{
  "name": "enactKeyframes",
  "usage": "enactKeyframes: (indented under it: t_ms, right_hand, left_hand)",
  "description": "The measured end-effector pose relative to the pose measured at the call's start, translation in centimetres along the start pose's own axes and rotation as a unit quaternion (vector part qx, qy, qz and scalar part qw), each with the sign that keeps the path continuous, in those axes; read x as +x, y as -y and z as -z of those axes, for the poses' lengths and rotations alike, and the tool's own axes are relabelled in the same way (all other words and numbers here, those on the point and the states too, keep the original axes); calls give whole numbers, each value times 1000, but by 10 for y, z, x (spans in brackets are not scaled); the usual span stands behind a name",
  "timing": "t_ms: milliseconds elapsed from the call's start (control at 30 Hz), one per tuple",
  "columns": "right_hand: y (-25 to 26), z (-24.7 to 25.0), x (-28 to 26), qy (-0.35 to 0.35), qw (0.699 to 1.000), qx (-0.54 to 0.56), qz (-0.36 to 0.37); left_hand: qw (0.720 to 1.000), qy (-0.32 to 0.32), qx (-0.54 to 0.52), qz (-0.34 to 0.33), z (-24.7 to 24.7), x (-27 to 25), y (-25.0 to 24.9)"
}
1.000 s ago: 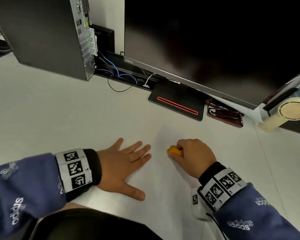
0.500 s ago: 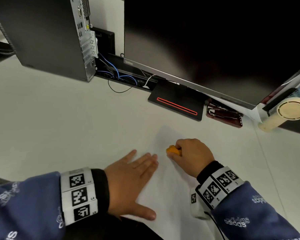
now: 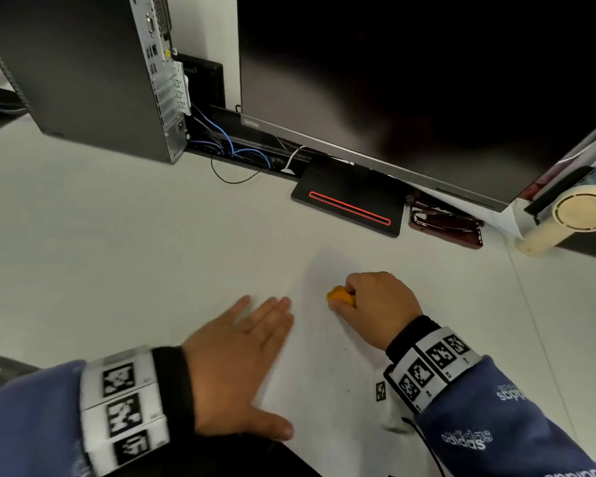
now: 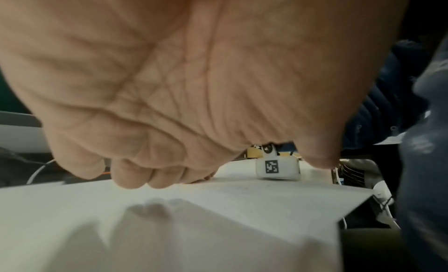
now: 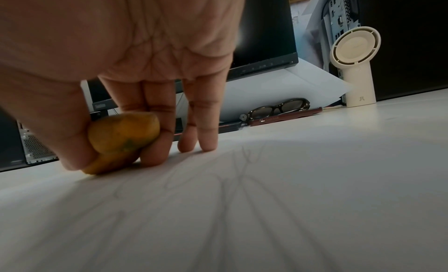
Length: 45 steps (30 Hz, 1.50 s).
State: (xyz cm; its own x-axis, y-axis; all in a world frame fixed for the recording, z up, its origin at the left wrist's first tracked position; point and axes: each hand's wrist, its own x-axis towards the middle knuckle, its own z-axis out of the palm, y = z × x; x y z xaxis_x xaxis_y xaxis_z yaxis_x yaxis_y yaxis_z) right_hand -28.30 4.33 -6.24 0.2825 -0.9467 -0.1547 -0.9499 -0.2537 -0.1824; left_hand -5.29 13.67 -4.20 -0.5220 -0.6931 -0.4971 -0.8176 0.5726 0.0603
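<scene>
Right hand [image 3: 379, 304] pinching orange lump [image 3: 339, 295] on paper sheet [image 3: 324, 380], left hand [image 3: 234, 370] spread flat just left of it

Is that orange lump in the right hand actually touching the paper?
Touching. The right wrist view shows the orange lump, pinched by the right hand, resting its lower end on the paper with no gap.

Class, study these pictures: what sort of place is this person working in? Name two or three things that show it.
Most likely an office or computer workstation. A black desktop tower stands on the white desk beside a large monitor, with a small desk fan and glasses nearby.
</scene>
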Motion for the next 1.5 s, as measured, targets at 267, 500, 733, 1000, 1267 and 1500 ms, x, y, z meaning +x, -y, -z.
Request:
enactKeyframes:
  t_ms: [267, 500, 733, 1000, 1267, 1500]
  right_hand:
    - [0, -3, 1, -5, 1000, -8, 0]
    - [0, -2, 0, -1, 1000, -1, -5]
    - [0, -1, 0, 1, 1000, -3, -5]
    - [1, -1, 0, -3, 1000, 4, -7]
    - [1, -1, 2, 1, 1000, -9, -3]
    - [1, 0, 0, -6, 1000, -5, 0]
  left_hand:
    - [992, -48, 48, -103, -56, 8, -25]
    - [988, -96, 25, -115, -43, -15, -11]
    - [987, -79, 88, -110, -64, -21, -1]
    - [991, -76, 10, -112, -21, -8, -12]
    - [981, -44, 94, -166, -56, -18, 0]
    - [997, -30, 7, -65, 7, 27, -2]
